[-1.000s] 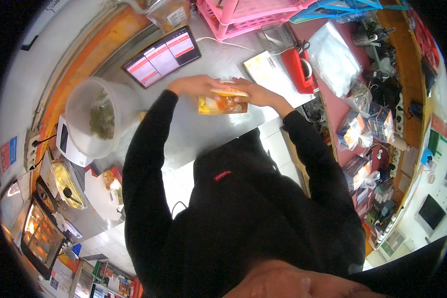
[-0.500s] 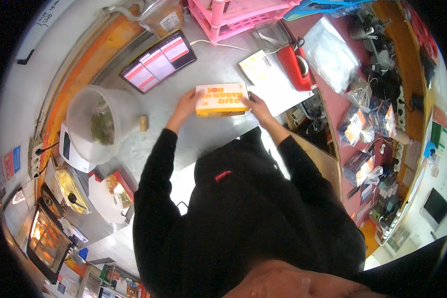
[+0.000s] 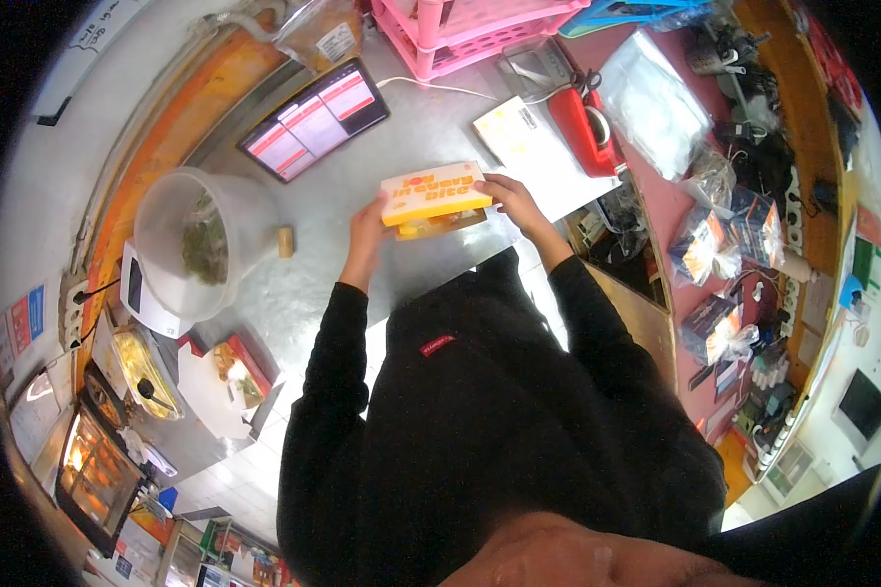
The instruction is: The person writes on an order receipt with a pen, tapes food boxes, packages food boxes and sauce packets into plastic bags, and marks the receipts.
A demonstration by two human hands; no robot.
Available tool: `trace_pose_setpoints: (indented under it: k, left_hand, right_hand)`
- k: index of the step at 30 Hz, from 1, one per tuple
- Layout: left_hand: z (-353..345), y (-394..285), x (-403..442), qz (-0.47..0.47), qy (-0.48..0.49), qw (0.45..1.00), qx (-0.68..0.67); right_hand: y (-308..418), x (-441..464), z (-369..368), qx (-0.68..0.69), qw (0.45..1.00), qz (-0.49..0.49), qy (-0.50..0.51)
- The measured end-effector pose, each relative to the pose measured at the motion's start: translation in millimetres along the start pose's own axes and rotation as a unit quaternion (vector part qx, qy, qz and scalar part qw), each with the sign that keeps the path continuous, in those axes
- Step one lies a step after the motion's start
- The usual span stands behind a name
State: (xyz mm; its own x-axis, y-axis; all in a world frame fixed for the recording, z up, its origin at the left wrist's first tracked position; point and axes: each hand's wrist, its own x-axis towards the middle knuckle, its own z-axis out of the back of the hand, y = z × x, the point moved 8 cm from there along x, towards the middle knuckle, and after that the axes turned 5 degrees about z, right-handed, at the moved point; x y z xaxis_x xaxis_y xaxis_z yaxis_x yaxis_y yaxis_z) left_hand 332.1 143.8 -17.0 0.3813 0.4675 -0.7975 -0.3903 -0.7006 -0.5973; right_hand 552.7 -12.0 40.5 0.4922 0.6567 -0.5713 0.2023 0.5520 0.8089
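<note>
A white and yellow cardboard food box (image 3: 431,194) with orange lettering is held between my two hands above the metal counter. Its lid stands slightly raised along the side facing me, and a yellow inside shows in the gap. At the left end, my left hand (image 3: 366,230) grips the box, its fingers partly hidden. My right hand (image 3: 511,199) is closed on the right end, fingers over the lid's corner. What lies inside the box cannot be made out.
A tablet (image 3: 313,119) stands behind the box. To the left are a clear tub (image 3: 157,245) with greens, a small cork-like cylinder (image 3: 285,242) and an open food box (image 3: 240,372). A red tape dispenser (image 3: 582,132), a printed white-yellow packet (image 3: 506,132) and pink racks (image 3: 480,44) stand at the back.
The box's lid has tilted up at the near side, opening a gap. My left hand has moved down along the left end, and my right hand has shifted onto the lid's corner.
</note>
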Motion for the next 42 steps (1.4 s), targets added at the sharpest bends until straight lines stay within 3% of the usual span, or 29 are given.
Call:
trace_pose_setpoints:
  k: [2,3,5,8,10,12,14,16,18,22,25,31,34,36,37,40,41,42]
  left_hand:
    - [-3,9,6,0.012,0.023,1.0,-0.008]
    - [1,7,12,-0.057,-0.005,0.988,0.144]
    - [3,5,21,-0.189,-0.058,0.88,0.432]
    - [-11,-8,4,-0.357,-0.063,0.844,0.396]
    - [-50,-55,-39,-0.437,0.047,0.737,0.514]
    - [-72,-52,-58,-0.446,0.125,0.637,0.616]
    - [-82,-43,-44,-0.41,0.157,0.551,0.71]
    - [-81,-38,-38,-0.468,0.145,0.548,0.678]
    - [-82,-33,-40,-0.498,0.137,0.548,0.658]
    - [-82,-33,-41,-0.499,0.127,0.548,0.66]
    - [-82,-36,-40,-0.493,0.163,0.589,0.619]
    - [-83,-30,-39,-0.45,0.138,0.541,0.697]
    - [-91,-32,-29,-0.459,-0.009,0.565,0.686]
    - [-105,-44,-26,-0.393,0.004,0.612,0.686]
    - [-115,-52,-28,-0.362,0.011,0.636,0.682]
    - [-121,-50,-21,-0.394,-0.008,0.633,0.666]
    - [-121,-51,-22,-0.436,-0.01,0.645,0.628]
    - [-122,-50,-19,-0.415,-0.009,0.648,0.638]
  right_hand:
    - [-15,8,-1,0.019,1.0,-0.009,-0.017]
    - [-20,13,-5,-0.023,1.0,0.001,0.012]
    - [-29,20,-13,-0.107,0.992,0.022,0.07]
    - [-36,25,-12,-0.344,0.928,0.125,-0.076]
    - [27,1,-33,-0.44,0.871,0.218,0.009]
    - [46,-18,-61,-0.567,0.756,0.309,0.109]
    - [29,-3,-67,-0.552,0.754,0.332,0.134]
    - [21,2,-65,-0.526,0.742,0.396,0.125]
    - [16,0,-63,-0.51,0.751,0.396,0.138]
    - [15,-1,-64,-0.503,0.758,0.39,0.145]
    - [18,-1,-62,-0.499,0.757,0.393,0.155]
    - [13,-7,-56,-0.469,0.752,0.45,0.107]
    - [9,-2,-57,-0.442,0.767,0.458,0.085]
    - [10,3,-56,-0.454,0.771,0.435,0.097]
    - [22,-6,-48,-0.444,0.767,0.459,0.073]
    - [33,-11,16,-0.368,0.8,0.47,-0.062]
    - [27,-9,63,-0.287,0.814,0.478,-0.16]
    - [16,-1,120,-0.3,0.83,0.365,-0.296]
